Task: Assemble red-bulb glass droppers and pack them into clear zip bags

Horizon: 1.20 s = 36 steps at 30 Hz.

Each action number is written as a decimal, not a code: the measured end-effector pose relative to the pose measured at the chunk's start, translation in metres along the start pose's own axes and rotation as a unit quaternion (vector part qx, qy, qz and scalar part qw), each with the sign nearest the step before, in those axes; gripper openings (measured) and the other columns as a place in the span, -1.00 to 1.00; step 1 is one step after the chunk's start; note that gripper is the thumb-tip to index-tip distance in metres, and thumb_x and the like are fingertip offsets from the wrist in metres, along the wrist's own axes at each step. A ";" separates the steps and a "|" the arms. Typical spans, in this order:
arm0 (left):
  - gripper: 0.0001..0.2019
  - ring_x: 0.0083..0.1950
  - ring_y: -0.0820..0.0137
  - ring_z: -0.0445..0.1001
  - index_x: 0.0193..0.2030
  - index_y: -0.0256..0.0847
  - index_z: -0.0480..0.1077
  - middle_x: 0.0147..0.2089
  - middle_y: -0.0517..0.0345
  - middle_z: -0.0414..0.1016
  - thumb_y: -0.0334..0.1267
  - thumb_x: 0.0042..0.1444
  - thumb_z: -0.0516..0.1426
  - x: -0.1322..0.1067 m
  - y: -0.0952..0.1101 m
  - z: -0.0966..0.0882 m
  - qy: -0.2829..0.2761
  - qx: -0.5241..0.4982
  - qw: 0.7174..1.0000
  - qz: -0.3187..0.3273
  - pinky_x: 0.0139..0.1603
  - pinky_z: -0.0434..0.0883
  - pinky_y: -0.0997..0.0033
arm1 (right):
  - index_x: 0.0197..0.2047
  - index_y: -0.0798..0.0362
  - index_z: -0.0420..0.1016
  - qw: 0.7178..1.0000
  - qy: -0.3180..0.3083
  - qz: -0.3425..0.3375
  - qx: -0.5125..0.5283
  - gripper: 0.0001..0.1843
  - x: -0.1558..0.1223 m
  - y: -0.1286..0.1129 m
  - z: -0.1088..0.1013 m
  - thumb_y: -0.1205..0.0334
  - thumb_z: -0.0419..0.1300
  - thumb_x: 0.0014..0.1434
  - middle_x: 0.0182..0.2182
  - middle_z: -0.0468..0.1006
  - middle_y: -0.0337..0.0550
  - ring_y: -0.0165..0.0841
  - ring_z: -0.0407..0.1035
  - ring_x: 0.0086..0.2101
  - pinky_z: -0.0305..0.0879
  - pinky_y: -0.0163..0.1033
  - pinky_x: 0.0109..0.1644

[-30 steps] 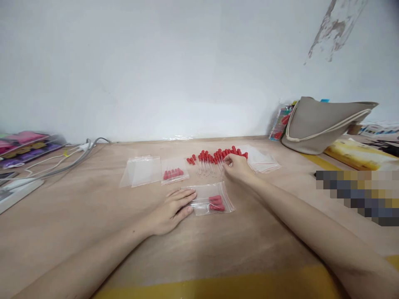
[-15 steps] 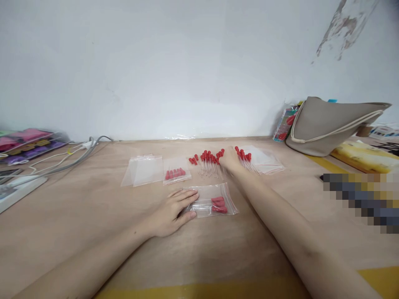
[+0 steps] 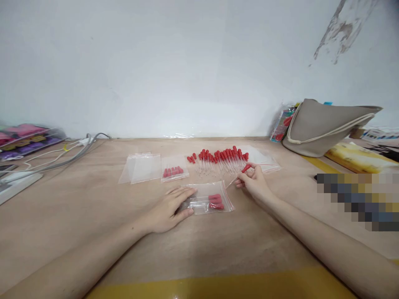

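My left hand (image 3: 171, 209) lies with fingers outstretched on the closed end of a clear zip bag (image 3: 202, 189), pressing it to the table. Inside that bag are three droppers with red rubber bulbs (image 3: 215, 197), their thin clear tubes pointing left. Between the fingertips of my right hand (image 3: 254, 181) is one dropper (image 3: 246, 168), bulb up and to the right. Its tube slants down left towards the bag's zip mouth; whether the tip touches the bag I cannot tell. Behind lies a row of several loose droppers (image 3: 230, 155), bulbs away from me.
A filled zip bag (image 3: 174, 174) with several droppers lies left of the row. Flat bags (image 3: 145, 168) lie further left, more bags (image 3: 264, 158) at right. A grey pouch (image 3: 327, 126) and yellow pack (image 3: 352, 160) stand right; cables (image 3: 77, 151) and a power strip (image 3: 21, 187) left.
My right hand has come back from the dropper row towards the zip bag, with a dropper now in its fingers. My left hand stays on the bag. The view has shifted slightly.
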<state>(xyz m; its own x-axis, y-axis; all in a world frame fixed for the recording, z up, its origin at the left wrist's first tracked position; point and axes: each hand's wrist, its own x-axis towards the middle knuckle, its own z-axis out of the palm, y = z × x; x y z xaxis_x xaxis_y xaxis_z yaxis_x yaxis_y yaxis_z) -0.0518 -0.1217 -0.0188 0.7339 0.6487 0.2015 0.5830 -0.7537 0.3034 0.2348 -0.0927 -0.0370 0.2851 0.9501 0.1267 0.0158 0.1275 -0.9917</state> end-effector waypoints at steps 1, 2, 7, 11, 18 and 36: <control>-0.52 0.23 0.24 0.12 0.24 -0.10 0.01 0.23 0.06 0.17 -0.08 0.21 -0.06 0.000 0.000 0.000 -0.002 0.001 1.000 -0.001 0.21 0.13 0.08 | -0.03 0.00 -0.05 1.000 0.001 0.001 0.015 -0.33 -0.004 0.001 0.002 0.14 0.22 -0.17 -0.59 0.34 -0.43 -0.44 0.36 -0.58 0.37 -0.29 -0.47; -0.52 0.24 0.24 0.11 0.25 -0.10 0.01 0.23 0.06 0.17 -0.08 0.21 -0.06 0.000 0.000 0.000 -0.005 0.003 1.000 -0.002 0.21 0.13 0.08 | -0.07 -0.01 -0.04 1.000 -0.004 0.001 0.024 -0.34 -0.007 0.001 0.004 0.10 0.24 -0.18 -0.58 0.36 -0.42 -0.44 0.37 -0.57 0.39 -0.27 -0.43; -0.53 0.23 0.23 0.13 0.24 -0.11 0.01 0.22 0.04 0.17 -0.09 0.21 -0.06 -0.001 -0.001 0.000 0.000 0.004 1.000 0.004 0.21 0.14 0.08 | -0.16 -0.05 -0.04 0.997 -0.054 0.029 0.038 -0.42 -0.019 -0.001 0.010 -0.04 0.20 -0.14 -0.51 0.38 -0.37 -0.40 0.43 -0.53 0.42 -0.18 -0.35; -0.52 0.23 0.23 0.12 0.25 -0.10 0.01 0.23 0.06 0.16 -0.09 0.21 -0.06 -0.001 -0.001 0.000 -0.002 0.003 1.000 0.004 0.21 0.14 0.08 | -0.23 -0.05 -0.04 0.994 -0.075 0.067 0.052 -0.52 -0.025 -0.004 0.008 -0.03 0.16 -0.07 -0.48 0.40 -0.37 -0.42 0.43 -0.53 0.41 -0.21 -0.39; -0.52 0.23 0.21 0.12 0.25 -0.09 0.02 0.23 0.07 0.17 -0.09 0.21 -0.06 0.000 0.003 -0.003 -0.015 0.001 1.000 -0.011 0.20 0.15 0.07 | -0.34 0.05 0.20 0.965 -0.248 0.026 -0.078 -0.61 -0.022 -0.008 -0.008 0.03 0.27 -0.13 -0.64 0.32 -0.41 -0.56 0.20 -0.68 0.10 -0.43 -0.66; -0.55 0.22 0.24 0.14 0.21 -0.13 0.09 0.20 0.06 0.20 -0.08 0.20 -0.05 0.001 0.005 -0.002 0.001 -0.001 1.000 -0.014 0.19 0.17 0.12 | -0.39 0.08 0.54 0.954 -0.265 -0.001 -0.142 -0.78 -0.015 -0.001 0.014 0.12 0.21 -0.07 -0.56 0.52 -0.20 -0.35 0.39 -0.49 0.35 -0.25 -0.41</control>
<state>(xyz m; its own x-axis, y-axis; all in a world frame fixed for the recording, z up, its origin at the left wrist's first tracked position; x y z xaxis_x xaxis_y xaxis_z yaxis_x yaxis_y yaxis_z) -0.0495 -0.1246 -0.0151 0.7170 0.6692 0.1952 0.6017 -0.7356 0.3113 0.2172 -0.1032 -0.0377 -0.2393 0.9698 0.0471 0.2965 0.1191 -0.9476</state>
